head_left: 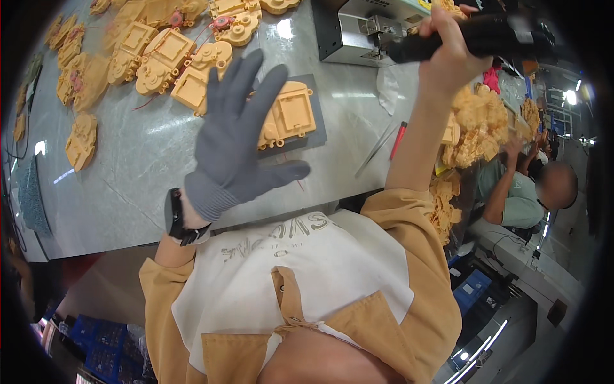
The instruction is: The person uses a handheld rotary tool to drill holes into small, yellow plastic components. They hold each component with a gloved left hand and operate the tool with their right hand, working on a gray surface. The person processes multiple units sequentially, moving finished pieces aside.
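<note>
My left hand (233, 137), in a grey knitted glove, is spread open above a yellow-orange plastic housing (295, 115). That housing lies on a dark square pad (321, 128), and the glove hides part of both, so I cannot tell whether the hand touches it. My bare right hand (451, 51) is wrapped round a black electric screwdriver (499, 37), held nearly level at the upper right. The screwdriver's narrow end points left, at the front of a metal box-shaped machine (348, 40) that looks like a screw feeder.
Several matching housings (163, 57), some with red wires, spread over the grey table (128, 198) at the far left. Tweezers (374, 152) and a red pen-like tool (398, 139) lie right of the pad. More orange parts (480, 128) are heaped at right, near another person (518, 198).
</note>
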`<state>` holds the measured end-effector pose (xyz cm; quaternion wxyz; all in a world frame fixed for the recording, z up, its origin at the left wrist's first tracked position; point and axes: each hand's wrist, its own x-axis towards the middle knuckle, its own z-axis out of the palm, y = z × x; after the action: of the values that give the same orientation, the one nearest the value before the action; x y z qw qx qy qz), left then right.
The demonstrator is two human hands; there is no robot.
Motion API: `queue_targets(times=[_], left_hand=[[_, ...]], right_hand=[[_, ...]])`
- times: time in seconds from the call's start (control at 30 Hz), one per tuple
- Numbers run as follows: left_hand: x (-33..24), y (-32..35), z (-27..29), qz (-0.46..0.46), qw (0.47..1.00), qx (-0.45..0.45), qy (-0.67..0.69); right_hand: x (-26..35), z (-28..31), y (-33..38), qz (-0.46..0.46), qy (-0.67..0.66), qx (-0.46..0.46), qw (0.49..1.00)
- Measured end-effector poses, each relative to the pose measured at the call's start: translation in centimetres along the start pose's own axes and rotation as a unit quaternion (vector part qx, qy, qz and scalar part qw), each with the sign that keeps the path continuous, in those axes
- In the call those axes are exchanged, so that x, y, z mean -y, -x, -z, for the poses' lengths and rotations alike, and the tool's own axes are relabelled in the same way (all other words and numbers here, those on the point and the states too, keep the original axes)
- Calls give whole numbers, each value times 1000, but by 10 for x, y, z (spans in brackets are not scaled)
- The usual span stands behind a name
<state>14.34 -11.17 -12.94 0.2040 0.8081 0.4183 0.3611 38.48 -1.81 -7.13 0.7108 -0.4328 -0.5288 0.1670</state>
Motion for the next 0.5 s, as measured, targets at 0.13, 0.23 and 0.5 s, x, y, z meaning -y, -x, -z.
queue_targets(times=[0.13, 0.23, 0.5], left_hand=[[38, 20, -17, -1, 996, 57, -73], [31, 19, -27, 7, 998, 36, -49], [27, 24, -41, 15, 998, 13, -64]], right_hand=[[51, 17, 66, -30, -249, 72, 965], [81, 10, 95, -26, -257, 170, 951], [75, -13, 103, -48, -78, 111, 990]])
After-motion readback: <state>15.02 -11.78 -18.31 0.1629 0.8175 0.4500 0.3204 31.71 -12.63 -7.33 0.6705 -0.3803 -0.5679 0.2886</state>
